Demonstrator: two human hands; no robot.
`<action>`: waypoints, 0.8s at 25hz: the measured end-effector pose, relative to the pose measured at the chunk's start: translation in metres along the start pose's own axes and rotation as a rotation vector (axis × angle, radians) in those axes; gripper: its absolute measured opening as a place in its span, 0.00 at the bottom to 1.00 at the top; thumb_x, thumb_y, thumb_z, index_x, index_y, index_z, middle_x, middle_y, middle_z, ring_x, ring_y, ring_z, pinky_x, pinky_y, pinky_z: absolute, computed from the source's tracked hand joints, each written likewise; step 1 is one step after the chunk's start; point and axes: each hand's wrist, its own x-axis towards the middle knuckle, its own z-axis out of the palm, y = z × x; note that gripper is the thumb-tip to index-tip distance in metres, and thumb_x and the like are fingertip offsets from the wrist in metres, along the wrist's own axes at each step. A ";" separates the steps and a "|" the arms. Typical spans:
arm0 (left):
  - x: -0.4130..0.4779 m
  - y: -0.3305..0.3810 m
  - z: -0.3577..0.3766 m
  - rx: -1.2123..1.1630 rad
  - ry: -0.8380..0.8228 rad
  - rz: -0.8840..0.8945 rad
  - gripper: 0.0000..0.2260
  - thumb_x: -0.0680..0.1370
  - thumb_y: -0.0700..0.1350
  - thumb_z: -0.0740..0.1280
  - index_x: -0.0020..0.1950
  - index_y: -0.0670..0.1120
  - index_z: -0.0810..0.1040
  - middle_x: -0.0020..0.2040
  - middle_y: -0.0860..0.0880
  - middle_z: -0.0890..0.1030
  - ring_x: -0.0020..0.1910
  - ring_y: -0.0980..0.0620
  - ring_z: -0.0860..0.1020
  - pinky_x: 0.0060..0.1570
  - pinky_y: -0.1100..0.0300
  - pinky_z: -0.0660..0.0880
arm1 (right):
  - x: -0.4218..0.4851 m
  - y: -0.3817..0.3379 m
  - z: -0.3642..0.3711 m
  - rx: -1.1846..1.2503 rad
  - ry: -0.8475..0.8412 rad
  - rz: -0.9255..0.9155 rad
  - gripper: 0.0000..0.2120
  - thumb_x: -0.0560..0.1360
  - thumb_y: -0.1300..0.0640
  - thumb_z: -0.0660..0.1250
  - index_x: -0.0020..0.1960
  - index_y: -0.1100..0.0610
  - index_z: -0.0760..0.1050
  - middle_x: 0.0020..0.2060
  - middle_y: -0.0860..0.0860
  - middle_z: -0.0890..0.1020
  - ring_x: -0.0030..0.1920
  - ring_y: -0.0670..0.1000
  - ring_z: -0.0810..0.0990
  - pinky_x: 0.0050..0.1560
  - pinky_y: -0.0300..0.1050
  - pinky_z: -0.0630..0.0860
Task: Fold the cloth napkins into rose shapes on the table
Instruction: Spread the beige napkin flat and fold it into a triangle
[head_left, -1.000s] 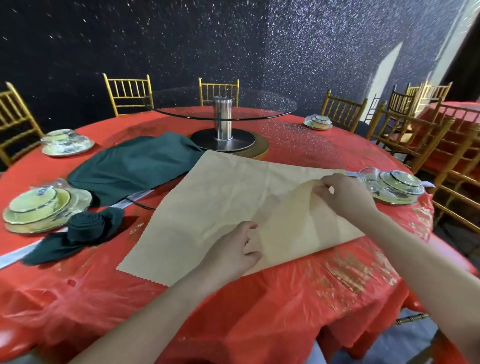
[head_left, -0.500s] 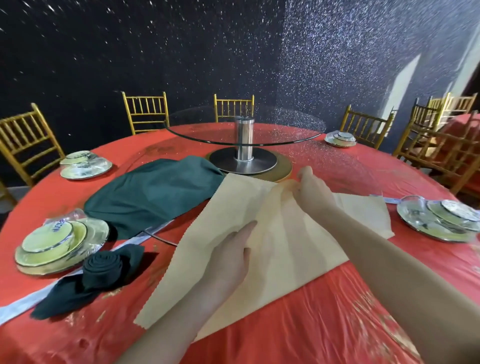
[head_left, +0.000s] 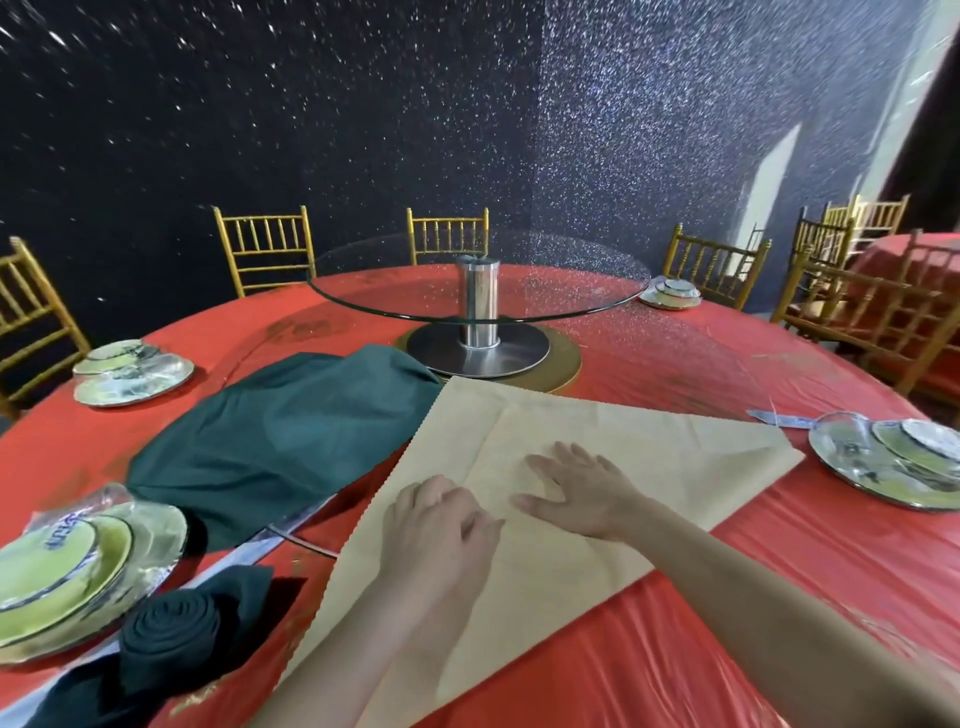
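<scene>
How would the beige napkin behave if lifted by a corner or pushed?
Probably floppy: the beige napkin lies flat with soft creases and a folded-over layer, so a lifted corner would likely drape. Pushed, it may slide or bunch, since the red table cover looks like glossy plastic; the left hand and right hand resting on it likely prevent that.
</scene>
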 end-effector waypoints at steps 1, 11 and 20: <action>0.004 -0.004 0.000 0.010 -0.004 0.003 0.13 0.77 0.62 0.55 0.46 0.55 0.72 0.51 0.59 0.71 0.56 0.51 0.69 0.55 0.58 0.65 | 0.004 -0.002 0.001 -0.010 0.009 -0.012 0.35 0.72 0.27 0.49 0.74 0.42 0.54 0.76 0.51 0.53 0.75 0.52 0.49 0.72 0.51 0.49; 0.022 -0.021 -0.020 0.169 -0.139 -0.075 0.20 0.73 0.68 0.54 0.53 0.54 0.68 0.65 0.54 0.68 0.65 0.48 0.64 0.59 0.54 0.61 | 0.074 -0.019 0.013 -0.056 0.020 -0.005 0.36 0.71 0.26 0.44 0.75 0.40 0.47 0.77 0.51 0.45 0.76 0.51 0.41 0.75 0.53 0.43; 0.036 -0.035 -0.022 0.197 -0.094 -0.066 0.16 0.75 0.65 0.54 0.52 0.55 0.67 0.61 0.57 0.68 0.58 0.49 0.65 0.52 0.55 0.61 | 0.101 -0.026 0.012 -0.053 0.068 -0.061 0.36 0.71 0.26 0.44 0.74 0.40 0.50 0.77 0.51 0.49 0.76 0.51 0.44 0.74 0.53 0.45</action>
